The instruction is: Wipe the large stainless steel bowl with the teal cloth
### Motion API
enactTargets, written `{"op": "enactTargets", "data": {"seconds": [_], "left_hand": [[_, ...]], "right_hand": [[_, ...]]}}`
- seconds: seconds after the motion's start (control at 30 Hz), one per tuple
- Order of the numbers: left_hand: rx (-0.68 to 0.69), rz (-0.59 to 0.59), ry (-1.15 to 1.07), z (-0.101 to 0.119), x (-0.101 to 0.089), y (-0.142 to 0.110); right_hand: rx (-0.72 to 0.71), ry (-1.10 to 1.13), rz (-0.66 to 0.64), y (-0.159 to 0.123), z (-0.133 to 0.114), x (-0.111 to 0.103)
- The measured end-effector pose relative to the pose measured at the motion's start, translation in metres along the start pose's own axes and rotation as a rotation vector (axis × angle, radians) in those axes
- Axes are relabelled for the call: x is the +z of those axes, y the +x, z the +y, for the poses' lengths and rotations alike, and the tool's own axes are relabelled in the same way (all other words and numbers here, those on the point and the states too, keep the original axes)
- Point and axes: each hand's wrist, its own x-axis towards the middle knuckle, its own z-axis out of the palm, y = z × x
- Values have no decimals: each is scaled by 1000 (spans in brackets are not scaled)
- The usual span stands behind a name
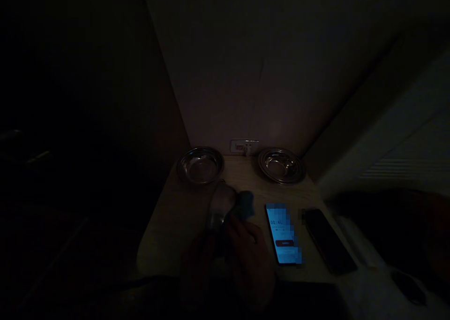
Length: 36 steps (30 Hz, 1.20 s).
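Note:
The scene is very dark. My left hand [198, 259] is closed around a clear glass [220, 207] that lies tilted over the wooden table [176, 217]. My right hand [249, 259] grips a blue cloth [244, 206] pressed against the glass's right side. Both hands are low in the middle, near the table's front edge. The fingers show only dimly.
Two shallow steel plates stand at the back, one left [200, 165] and one right [281, 166], with a wall socket [243, 146] between them. A lit phone [283, 235] and a dark phone [328, 240] lie right of my hands. White bedding [372, 273] is at the right.

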Motion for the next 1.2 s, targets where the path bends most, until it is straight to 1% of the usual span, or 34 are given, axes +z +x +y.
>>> {"op": "enactTargets", "data": {"seconds": [0.07, 0.17, 0.23, 0.3, 0.37, 0.43, 0.53, 0.63, 0.7, 0.83, 0.9, 0.97, 1.03, 1.2], "left_hand": [[-12, -3, 6, -4, -1, 0], [-34, 19, 1, 0, 0, 0], [-32, 21, -5, 3, 0, 1], [-20, -3, 10, 3, -1, 2], [-8, -13, 40, -3, -4, 2], [-4, 18, 66, -13, -5, 1], [-11, 9, 79, -26, -4, -1], [-12, -5, 82, -31, 1, -2], [-3, -7, 73, -31, 4, -2], [16, -11, 54, -27, 3, -2], [11, -27, 60, -26, 0, -3], [0, -54, 71, -24, -2, -3], [-8, -78, 74, -22, -3, -4], [-4, -119, 46, -12, 3, -8]], "right_hand": [[9, 44, -3, 17, 9, -3], [3, 99, -20, 35, 22, -5], [-30, 87, -15, 34, 24, -5], [-72, 49, -8, 21, 20, -4], [-111, 9, 0, 5, 15, -5], [-143, -13, 12, -2, 15, -6], [-142, 2, 11, 11, 26, -11], [-118, 37, -7, 28, 36, -15], [-145, 31, -3, 29, 34, -17], [-201, -48, -15, 16, 19, -21], [-204, -71, -49, 19, 16, -23], [-191, -62, -79, 28, 16, -25], [-178, -51, -87, 35, 16, -27], [-243, -63, -107, 30, 11, -30]]}}
